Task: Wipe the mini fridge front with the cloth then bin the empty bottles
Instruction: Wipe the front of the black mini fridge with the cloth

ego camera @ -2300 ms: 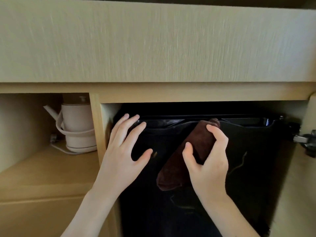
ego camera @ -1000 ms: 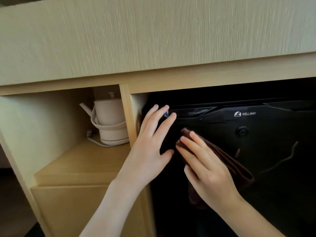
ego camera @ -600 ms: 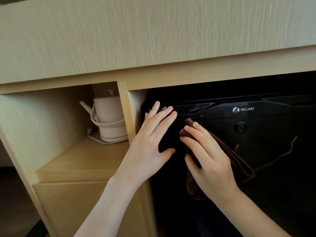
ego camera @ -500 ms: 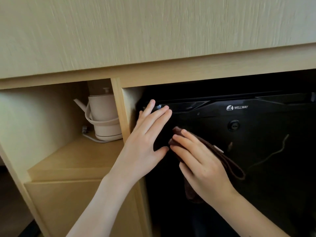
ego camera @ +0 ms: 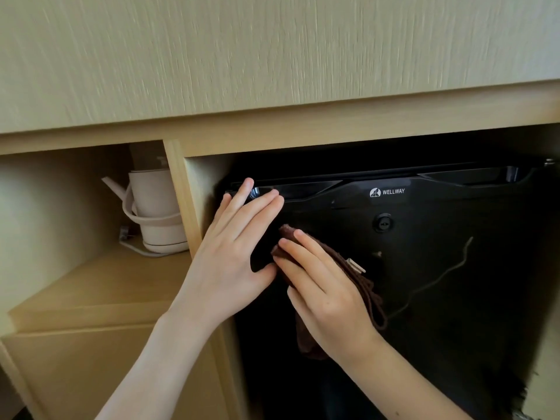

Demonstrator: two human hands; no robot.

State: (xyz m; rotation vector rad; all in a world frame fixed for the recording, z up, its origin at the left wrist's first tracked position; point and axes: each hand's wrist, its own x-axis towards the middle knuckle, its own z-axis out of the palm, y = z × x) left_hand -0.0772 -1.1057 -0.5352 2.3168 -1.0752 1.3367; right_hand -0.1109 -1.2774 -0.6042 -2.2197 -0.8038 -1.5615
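Observation:
A black mini fridge with a WELLWAY logo and a round lock sits inside a light wooden cabinet. My right hand presses a dark brown cloth flat against the left part of the fridge door. My left hand lies flat with spread fingers on the door's upper left corner, its thumb touching my right hand's fingers. No bottles or bin are in view.
A cream electric kettle with its cord stands in the open shelf compartment to the left. A wooden divider separates it from the fridge. A wide wooden panel overhangs above. A hinge shows at the far right edge.
My right hand has slid the cloth from the door's top middle to its left part, beside my left hand. The view shifted, showing the logo and lock.

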